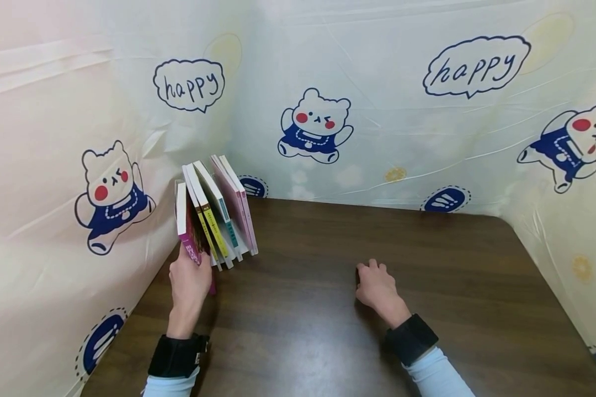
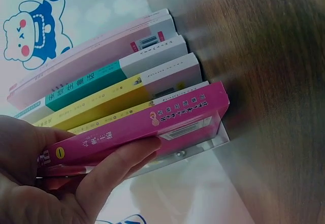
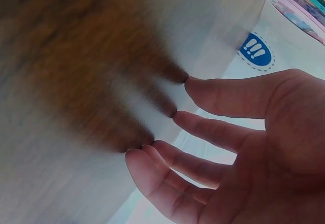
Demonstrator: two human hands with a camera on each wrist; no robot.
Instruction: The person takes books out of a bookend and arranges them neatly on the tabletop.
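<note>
At the left end of a row of upright, tilted books, my left hand (image 1: pixel 191 281) grips a magenta book (image 2: pixel 193 107) by its spine side, thumb and fingers on opposite faces. Beside it stand thin yellow-spined books (image 2: pixel 106 101), a teal-and-white book (image 2: pixel 86 81) and pink books (image 2: pixel 101 56). Part of the magenta book's lower end shows below the hand in the head view. My right hand (image 1: pixel 377 288) rests on the table away from the books, its fingers (image 3: pixel 213 132) loosely bent, fingertips touching the wood, nothing held.
The brown wooden table (image 1: pixel 303 309) meets a pale printed curtain (image 1: pixel 387 132) at its back and sides. The row of books stands in the back left corner near the curtain. A pale flat edge (image 2: pixel 222 136) shows beside the magenta book's lower end.
</note>
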